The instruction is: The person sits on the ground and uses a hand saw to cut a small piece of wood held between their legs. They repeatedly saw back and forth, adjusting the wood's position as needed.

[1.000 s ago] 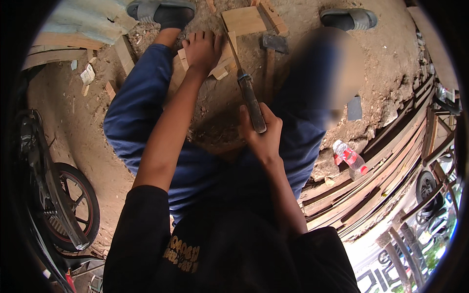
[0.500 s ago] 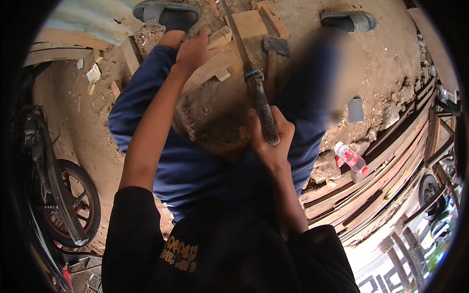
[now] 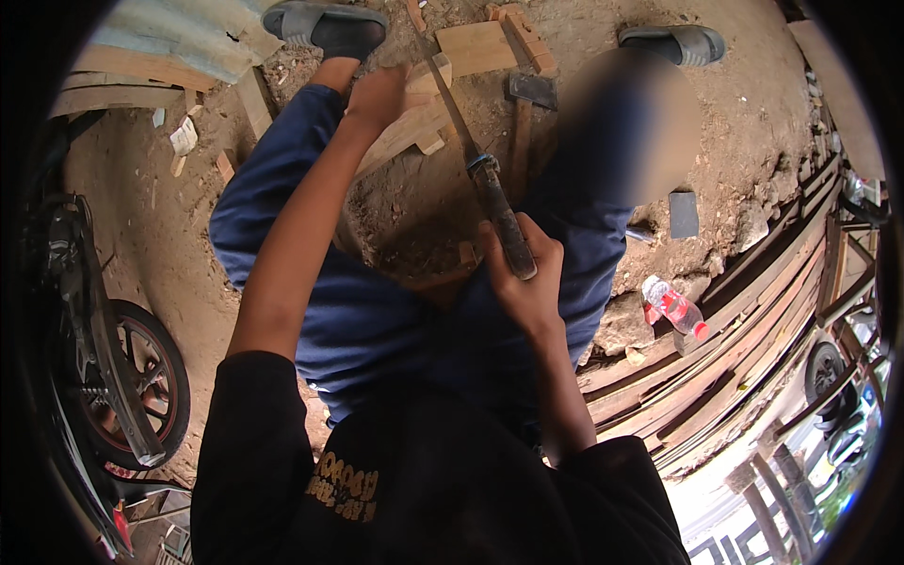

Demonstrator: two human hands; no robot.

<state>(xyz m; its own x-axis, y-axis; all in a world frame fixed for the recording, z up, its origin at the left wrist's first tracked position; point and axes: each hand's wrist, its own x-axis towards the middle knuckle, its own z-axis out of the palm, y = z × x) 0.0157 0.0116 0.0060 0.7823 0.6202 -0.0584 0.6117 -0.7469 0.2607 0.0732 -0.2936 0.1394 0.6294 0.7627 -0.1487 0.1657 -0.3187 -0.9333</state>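
My right hand (image 3: 527, 278) grips the dark handle of a long-bladed tool (image 3: 499, 212), with blue at its collar and the narrow blade (image 3: 454, 111) angled up and away from me. Just left of the blade, my left hand (image 3: 377, 97) is closed on a pale wooden piece (image 3: 420, 83), its fingertips partly hidden. Lighter wood pieces (image 3: 405, 137) lie beneath it between my legs. A flat board (image 3: 471, 47) and a stack of small wood strips (image 3: 527, 38) lie beyond. A hammer (image 3: 531, 90) with a wooden handle is right of the blade.
A motorbike wheel (image 3: 141, 377) is at lower left, below a corrugated sheet (image 3: 169, 42) at upper left. On the right are a plastic bottle (image 3: 676, 306), a dark flat piece (image 3: 684, 215) and long stacked planks (image 3: 716, 367). My sandalled feet are on the dirt ground (image 3: 753, 122).
Over the last second my left hand went from spread fingers to a closed grip on the wood. My right hand and the tool shifted down and to the right.
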